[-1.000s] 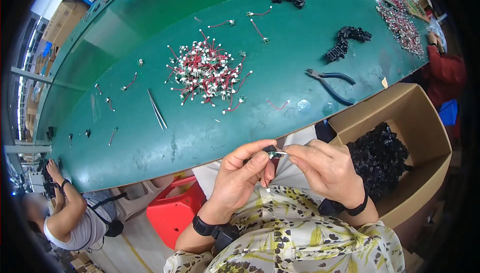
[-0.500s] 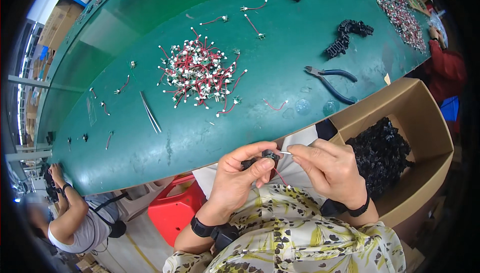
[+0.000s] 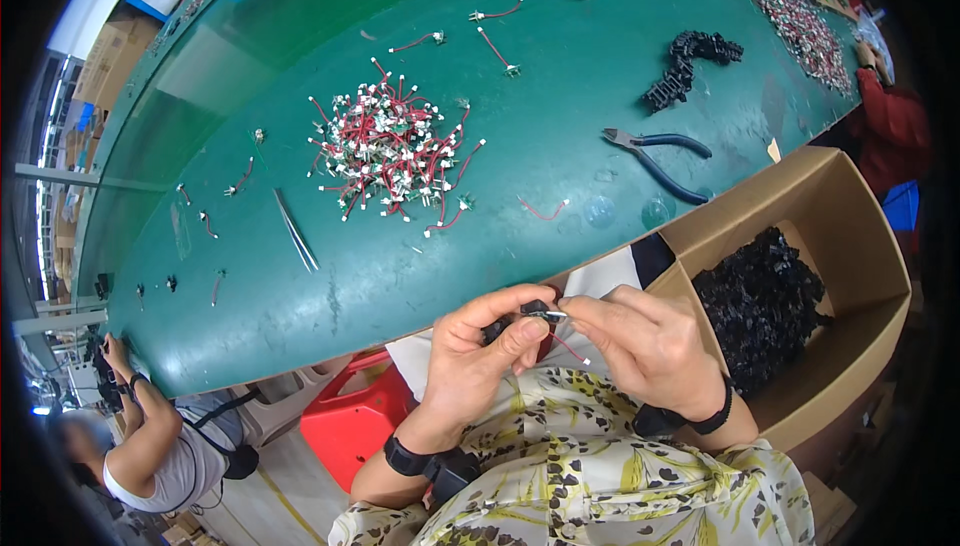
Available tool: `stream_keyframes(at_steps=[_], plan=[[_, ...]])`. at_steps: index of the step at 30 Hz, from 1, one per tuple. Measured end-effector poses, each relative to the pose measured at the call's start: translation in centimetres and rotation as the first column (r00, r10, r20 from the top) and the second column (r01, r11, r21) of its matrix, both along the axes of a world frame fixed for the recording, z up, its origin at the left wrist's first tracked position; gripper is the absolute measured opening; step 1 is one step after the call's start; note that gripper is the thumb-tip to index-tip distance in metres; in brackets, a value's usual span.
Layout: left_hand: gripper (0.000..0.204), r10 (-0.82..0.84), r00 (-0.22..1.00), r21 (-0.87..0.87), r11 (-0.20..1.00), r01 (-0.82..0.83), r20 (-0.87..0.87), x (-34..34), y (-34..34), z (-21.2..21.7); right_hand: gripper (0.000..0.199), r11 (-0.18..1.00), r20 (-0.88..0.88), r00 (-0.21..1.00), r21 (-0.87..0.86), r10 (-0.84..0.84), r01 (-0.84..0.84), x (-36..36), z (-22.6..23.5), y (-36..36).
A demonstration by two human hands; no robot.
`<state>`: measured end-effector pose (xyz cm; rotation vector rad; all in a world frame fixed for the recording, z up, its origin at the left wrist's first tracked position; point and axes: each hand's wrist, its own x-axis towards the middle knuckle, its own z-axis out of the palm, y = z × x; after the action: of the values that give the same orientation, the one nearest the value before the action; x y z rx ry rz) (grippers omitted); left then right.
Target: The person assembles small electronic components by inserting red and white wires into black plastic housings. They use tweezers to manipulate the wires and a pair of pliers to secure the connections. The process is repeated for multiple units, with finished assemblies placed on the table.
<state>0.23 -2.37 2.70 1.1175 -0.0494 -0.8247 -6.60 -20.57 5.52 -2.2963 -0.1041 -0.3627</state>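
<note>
My left hand [image 3: 480,356] pinches a small black connector housing [image 3: 530,311] below the near edge of the green table [image 3: 400,276]. My right hand [image 3: 645,346] holds a thin red wire with a white plug [image 3: 565,331] against that housing. The two hands meet fingertip to fingertip over my lap. A pile of red wires with white plugs [image 3: 390,151] lies on the table further out.
An open cardboard box [image 3: 840,236] of black housings [image 3: 765,301] stands at my right. Blue-handled cutters [image 3: 660,156], tweezers [image 3: 295,231], black housing clusters [image 3: 690,66] and stray wires lie on the table. A red stool [image 3: 345,426] is below. Another person [image 3: 150,446] sits lower left.
Both hands have stayed together at the table edge, shifting slightly lower in view; the right fingers have brought the wire end closer to the housing.
</note>
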Motion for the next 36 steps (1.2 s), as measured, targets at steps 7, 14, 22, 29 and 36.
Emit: stream_keyframes(at_steps=[7,14,22,29,36], plan=[[0.026,0.072,0.994,-0.042,0.997,-0.068,0.087,-0.1,-0.3,-0.5,0.020,0.947,-0.056,0.994,0.303,-0.097,0.109,-0.2,-1.5,1.8],[0.025,0.122,0.988,0.012,0.992,-0.123,0.091,0.1,-0.7,-0.5,0.018,0.819,-0.146,0.981,0.543,-0.125,0.185,-0.1,-2.5,2.8],[0.020,0.215,0.969,0.021,0.975,-0.219,0.124,0.6,0.2,-0.1,0.019,0.936,-0.113,0.992,0.342,-0.048,0.084,0.8,-0.8,1.9],[0.024,0.570,0.689,0.103,0.733,-0.673,0.448,6.9,13.2,0.4,0.021,0.950,-0.144,0.988,0.296,-0.057,0.098,0.6,0.3,1.0],[0.054,0.310,0.365,0.360,0.076,-0.930,0.878,12.8,27.7,1.6,0.026,0.933,-0.185,0.982,0.344,-0.044,0.107,1.3,0.5,2.9]])
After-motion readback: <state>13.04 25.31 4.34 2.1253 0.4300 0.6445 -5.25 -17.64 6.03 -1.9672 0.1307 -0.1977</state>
